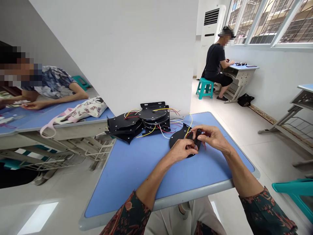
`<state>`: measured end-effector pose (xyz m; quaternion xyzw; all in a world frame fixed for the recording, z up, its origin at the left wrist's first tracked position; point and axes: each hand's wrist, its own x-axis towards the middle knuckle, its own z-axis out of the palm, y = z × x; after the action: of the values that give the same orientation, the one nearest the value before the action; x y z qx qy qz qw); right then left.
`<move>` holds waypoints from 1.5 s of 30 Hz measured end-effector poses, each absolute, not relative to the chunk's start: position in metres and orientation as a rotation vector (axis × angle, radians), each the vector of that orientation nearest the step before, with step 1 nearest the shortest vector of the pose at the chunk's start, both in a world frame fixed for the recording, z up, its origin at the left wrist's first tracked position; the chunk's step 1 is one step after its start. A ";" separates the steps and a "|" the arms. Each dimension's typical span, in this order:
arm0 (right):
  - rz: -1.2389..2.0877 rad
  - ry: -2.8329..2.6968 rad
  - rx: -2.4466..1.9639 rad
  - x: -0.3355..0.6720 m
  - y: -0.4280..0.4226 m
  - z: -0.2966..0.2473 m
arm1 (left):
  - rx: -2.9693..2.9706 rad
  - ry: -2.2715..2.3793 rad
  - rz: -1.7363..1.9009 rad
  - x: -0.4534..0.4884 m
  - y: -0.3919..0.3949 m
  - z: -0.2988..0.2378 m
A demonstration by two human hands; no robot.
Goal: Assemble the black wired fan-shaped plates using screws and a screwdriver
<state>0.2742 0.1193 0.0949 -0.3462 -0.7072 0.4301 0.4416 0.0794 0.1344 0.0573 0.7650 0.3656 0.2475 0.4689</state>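
Note:
In the head view my right hand [213,137] pinches a small dark block-like part [198,134] between thumb and fingers, close above the table. My left hand [183,149] is closed beside it, fingertips together at the lower side of that part; what they grip is hidden. Beneath both hands a black rounded metal plate [174,138] lies on the blue table [137,176], partly covered by them. A yellow wire [189,125] rises from the plate, and red wires hang by my right fingers.
Several stacked black plates [153,113] with red, yellow and white wires sit at the table's back edge, against a white wall. On the left, a person leans at another desk bearing a patterned bag [85,109]. Another person sits by the window. A green stool [293,192] stands right.

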 end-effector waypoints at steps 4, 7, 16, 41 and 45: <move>1.092 -1.786 -0.812 0.276 0.119 0.094 | 1.909 0.886 0.596 0.079 0.136 0.058; 1.086 -1.762 -0.807 0.275 0.119 0.095 | 1.915 0.931 0.612 0.080 0.136 0.056; 0.960 -1.442 -0.780 0.287 0.134 0.083 | 2.282 0.772 0.582 0.074 0.137 0.051; 1.023 -1.398 -0.801 0.285 0.145 0.074 | 2.498 2.128 0.335 -0.057 0.110 0.049; 0.956 -1.405 -0.790 0.265 0.138 0.073 | 2.546 1.576 0.821 -0.016 0.119 0.047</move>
<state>0.2653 0.1379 0.0735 -0.3397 -0.6041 0.4111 0.5921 -0.0164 0.1190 0.0473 0.8198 0.5076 0.2644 0.0183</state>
